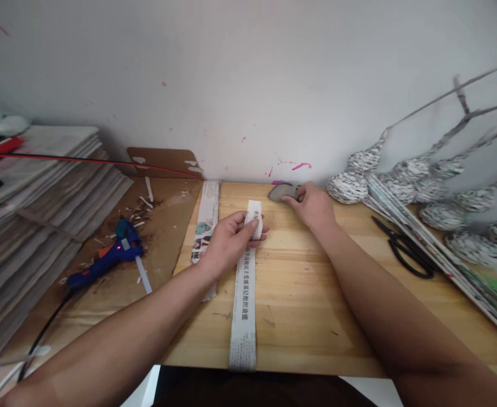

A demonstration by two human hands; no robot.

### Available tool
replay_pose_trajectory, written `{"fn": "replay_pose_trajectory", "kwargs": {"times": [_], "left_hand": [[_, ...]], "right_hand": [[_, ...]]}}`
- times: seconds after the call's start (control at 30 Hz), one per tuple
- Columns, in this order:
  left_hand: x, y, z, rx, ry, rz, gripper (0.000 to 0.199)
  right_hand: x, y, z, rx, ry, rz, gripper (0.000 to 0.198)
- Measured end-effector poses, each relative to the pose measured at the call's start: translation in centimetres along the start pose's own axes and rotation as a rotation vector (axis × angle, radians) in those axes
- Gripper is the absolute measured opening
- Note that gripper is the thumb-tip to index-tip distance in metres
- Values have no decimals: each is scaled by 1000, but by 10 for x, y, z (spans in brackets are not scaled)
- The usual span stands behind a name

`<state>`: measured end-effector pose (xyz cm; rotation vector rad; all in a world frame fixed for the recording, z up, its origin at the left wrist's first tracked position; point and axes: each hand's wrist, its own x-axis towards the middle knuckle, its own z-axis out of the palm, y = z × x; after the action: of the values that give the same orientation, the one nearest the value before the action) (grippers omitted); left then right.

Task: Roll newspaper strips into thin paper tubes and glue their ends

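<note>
The newspaper strip (243, 305) would likely handle best with a light, flat pinch and its length kept straight — thin paper creases easily. Pale with dark print, it reaches the near edge of the tabletop (312, 316). The left hand (229, 240) is clamped on its upper end; by the far edge, the right hand (316, 209) pinches a grey rounded object (278, 192).

lower print (243, 346) on newspaper strip (245, 288) too small to read, paper stack (40, 237) cut off at left
</note>
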<state>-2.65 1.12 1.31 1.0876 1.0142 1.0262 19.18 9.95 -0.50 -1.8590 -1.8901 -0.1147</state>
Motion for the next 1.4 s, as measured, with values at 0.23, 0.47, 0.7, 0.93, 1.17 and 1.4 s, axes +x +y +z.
{"fn": "replay_pose_trajectory", "kwargs": {"times": [0.23,0.47,0.7,0.93,1.17,1.4], "left_hand": [[-1,3,1,20,28,6,28],[0,4,-2,67,43,40,27],[2,5,-4,35,88,36,28],[3,3,-5,5,95,54,30],[6,3,-6,-38,96,47,31],[5,4,-6,-42,90,47,32]], "right_hand": [[4,0,1,55,-44,-90,33],[1,-15,-9,469,70,78,37],[-15,-64,-44,971,-517,-35,30],[-28,-82,-50,977,-503,-56,30],[-24,-77,-47,1093,-600,66,28],[-25,-77,-46,1126,-613,80,26]]}}
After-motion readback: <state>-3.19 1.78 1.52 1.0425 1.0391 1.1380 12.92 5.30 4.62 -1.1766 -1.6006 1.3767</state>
